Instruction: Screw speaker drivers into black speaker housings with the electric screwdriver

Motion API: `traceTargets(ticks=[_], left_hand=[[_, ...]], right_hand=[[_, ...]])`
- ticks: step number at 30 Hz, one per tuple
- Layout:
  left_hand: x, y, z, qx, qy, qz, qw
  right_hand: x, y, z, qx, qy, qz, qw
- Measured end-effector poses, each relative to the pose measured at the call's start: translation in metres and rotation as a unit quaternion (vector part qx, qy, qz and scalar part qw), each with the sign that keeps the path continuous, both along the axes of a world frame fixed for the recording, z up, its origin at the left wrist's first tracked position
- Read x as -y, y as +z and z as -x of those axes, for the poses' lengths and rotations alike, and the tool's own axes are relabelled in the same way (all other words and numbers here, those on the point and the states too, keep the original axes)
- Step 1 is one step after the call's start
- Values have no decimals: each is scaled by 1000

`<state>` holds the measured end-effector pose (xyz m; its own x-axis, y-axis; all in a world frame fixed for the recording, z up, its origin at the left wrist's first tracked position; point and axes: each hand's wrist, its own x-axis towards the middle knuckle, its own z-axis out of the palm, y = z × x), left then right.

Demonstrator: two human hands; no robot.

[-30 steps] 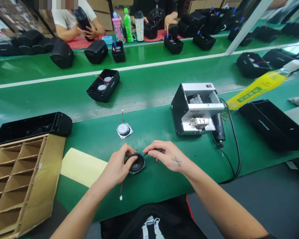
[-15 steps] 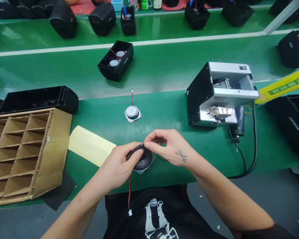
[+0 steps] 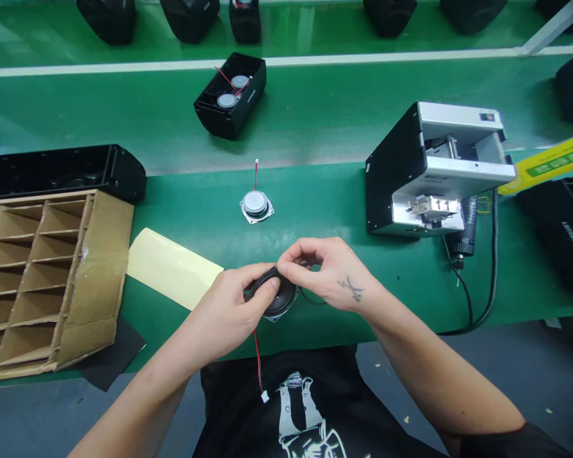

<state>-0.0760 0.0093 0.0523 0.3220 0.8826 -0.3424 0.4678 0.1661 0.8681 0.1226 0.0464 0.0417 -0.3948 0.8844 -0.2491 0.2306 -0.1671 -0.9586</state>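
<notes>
My left hand (image 3: 239, 304) grips a round black speaker (image 3: 281, 300) by its left side, the thumb lying over its face. A red wire with a white plug (image 3: 264, 396) hangs from the speaker past the table's front edge. At the speaker's upper rim, my right hand (image 3: 322, 270) pinches a thin black strip, mostly hidden by the fingers; a thin dark loop (image 3: 312, 300) shows below that hand. Farther back on the green table lies a second speaker (image 3: 256, 203), magnet side up, with its wire pointing away.
On the left stand a cardboard divider box (image 3: 102, 267) and a black housing (image 3: 62, 172), beside a yellow sheet (image 3: 172, 267). A silver-black machine (image 3: 439, 172) with a cable is at right. Behind sits an open housing (image 3: 232, 95) with two speakers.
The view has shifted, so the background sits higher in the picture. Both hands keep their hold at the speaker's rim, and the hanging plug has swung slightly right.
</notes>
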Motion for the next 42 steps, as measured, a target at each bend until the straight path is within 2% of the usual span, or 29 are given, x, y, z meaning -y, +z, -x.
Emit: traceTargets(ticks=[5,12,21,28,31,37,39,42], left_hand=[[-1,3,1,-3,-1,7,1000],[-2,3,0,1,-3,-29,1000],[2,1,1,1,41,-24,999],[13,2,5,-49,-10,-49,998],[13,-2,11,-32,-26,-4,999],[7,-5,17,61,-64,89,992],[6,-4,17,88,-58,113,988],[6,-4,16,117,-41,132,983]], right_hand=[[0,0,1,4,2,-3,1000],[0,2,1,15,5,-15,1000],[-1,18,-17,83,13,-55,995],[1,27,-26,116,31,-104,987],[-3,30,-32,160,70,-128,976],[-16,47,-39,257,187,-212,924],[-17,50,-36,250,205,-203,924],[-14,48,-31,224,196,-162,941]])
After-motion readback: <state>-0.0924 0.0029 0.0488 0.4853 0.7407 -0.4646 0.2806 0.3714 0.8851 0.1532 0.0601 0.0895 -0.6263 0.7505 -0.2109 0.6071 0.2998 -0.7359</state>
